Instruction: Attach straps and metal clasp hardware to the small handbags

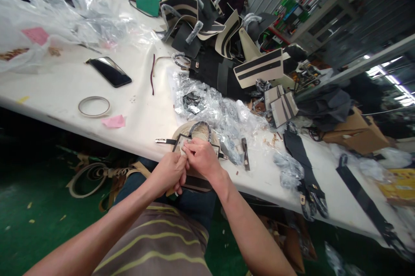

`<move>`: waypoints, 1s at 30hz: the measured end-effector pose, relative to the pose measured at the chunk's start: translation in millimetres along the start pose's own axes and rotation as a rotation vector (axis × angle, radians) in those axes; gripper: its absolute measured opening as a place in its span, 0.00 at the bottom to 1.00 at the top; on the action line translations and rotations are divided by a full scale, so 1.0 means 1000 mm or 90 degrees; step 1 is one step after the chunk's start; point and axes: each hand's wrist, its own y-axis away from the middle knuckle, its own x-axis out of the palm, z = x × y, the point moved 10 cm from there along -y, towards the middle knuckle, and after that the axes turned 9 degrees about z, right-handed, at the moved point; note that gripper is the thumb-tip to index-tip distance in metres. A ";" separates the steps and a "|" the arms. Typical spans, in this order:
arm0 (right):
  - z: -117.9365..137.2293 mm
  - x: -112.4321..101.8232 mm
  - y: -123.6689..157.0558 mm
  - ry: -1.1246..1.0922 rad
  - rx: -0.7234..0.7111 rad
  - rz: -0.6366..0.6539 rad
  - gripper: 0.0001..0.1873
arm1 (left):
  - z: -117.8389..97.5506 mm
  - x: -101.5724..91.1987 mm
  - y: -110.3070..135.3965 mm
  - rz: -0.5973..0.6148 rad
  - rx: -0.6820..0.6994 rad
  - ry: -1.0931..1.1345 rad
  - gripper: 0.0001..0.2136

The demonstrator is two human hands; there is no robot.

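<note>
My left hand (168,174) and my right hand (201,157) meet at the near edge of the white table (65,90). Both are closed, pinching a small pale piece on a beige bag panel with black trim (194,131). A black strap with a metal end (164,141) sticks out to the left of that panel. Crumpled clear plastic wrap (214,109) lies just behind the panel.
A black phone (110,71), a tape ring (94,106) and a pink paper scrap (113,121) lie to the left. Black straps (304,168) lie to the right. Striped beige and black bag panels (259,66) pile at the back, where another person sits. A green box (148,0) stands far back.
</note>
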 end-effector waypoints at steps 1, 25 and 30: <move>0.000 0.000 -0.001 0.000 0.006 0.000 0.19 | -0.002 -0.001 -0.001 0.001 0.004 -0.010 0.18; 0.027 0.030 0.051 0.024 0.122 -0.191 0.25 | -0.031 -0.044 0.081 -0.076 0.242 -0.050 0.24; 0.028 0.018 0.063 -0.071 0.059 -0.211 0.18 | -0.053 -0.070 0.091 -0.160 0.295 -0.004 0.23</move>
